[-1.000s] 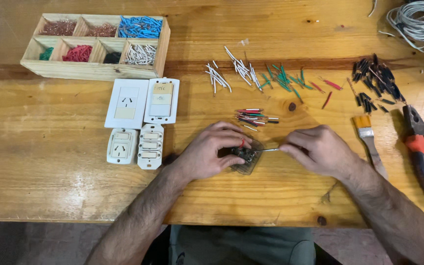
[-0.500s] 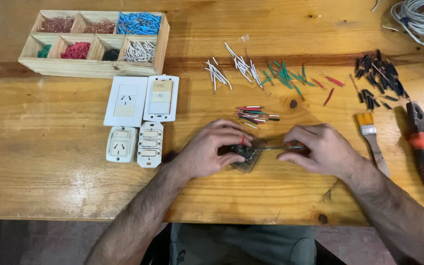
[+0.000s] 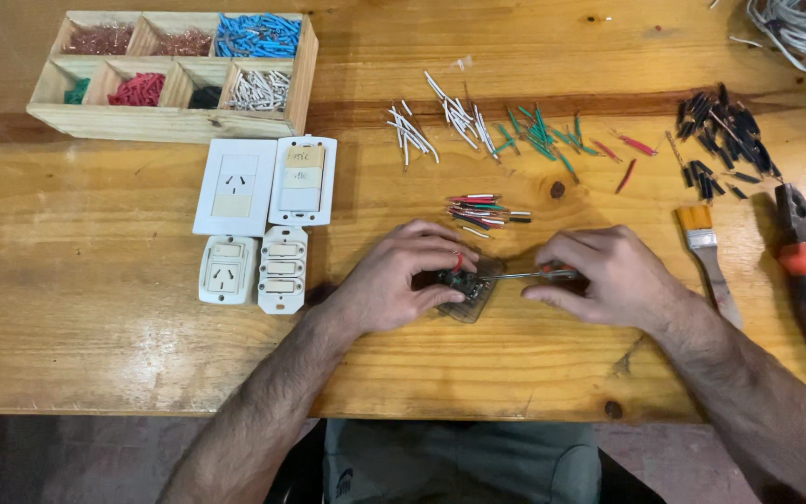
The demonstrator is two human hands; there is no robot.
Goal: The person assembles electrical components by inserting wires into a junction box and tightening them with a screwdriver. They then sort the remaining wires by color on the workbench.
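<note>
**Head view: screwdriver tip could slip off the module**

Left to right: left hand [image 3: 403, 280] clamps the small clear module [image 3: 470, 294] on the table [image 3: 95, 373]; right hand [image 3: 599, 275], closed round a screwdriver [image 3: 524, 274], presses its tip in. A tilted shaft could skid onto fingers.

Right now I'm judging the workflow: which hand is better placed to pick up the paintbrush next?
Probably the right hand. The paintbrush lies just beyond it on the right, though it would first have to drop the screwdriver. The left hand steadies the small module, farther away.

Both hands [image 3: 506, 277] closed (fingers curled)
</note>
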